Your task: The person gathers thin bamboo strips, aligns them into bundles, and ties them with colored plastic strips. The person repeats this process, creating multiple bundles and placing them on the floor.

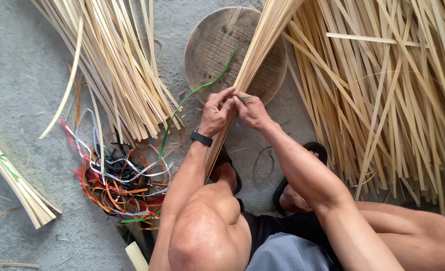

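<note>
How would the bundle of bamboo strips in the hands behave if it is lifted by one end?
The bundle of bamboo strips would probably stay fairly stiff, since many long strips lie packed together. It likely feels light, as each strip is thin. Only a green strap binds it where the left hand and right hand grip, so strips may slip.

Grey concrete floor (22, 75) strewn with bamboo strips.

A loose heap of strips (117, 65) fans across the upper left, and a far larger pile (388, 100) covers the right side. Between them sits a round wooden stool (212, 45). At the left edge lies a tied bundle (17, 185) bound with a green band. Below the left heap is a tangle of plastic straps (117, 180) in orange, red, white and black. Two black sandals (302, 170) rest on the floor near the middle, with a thin loop of cord (263, 163) just beside them.
</note>
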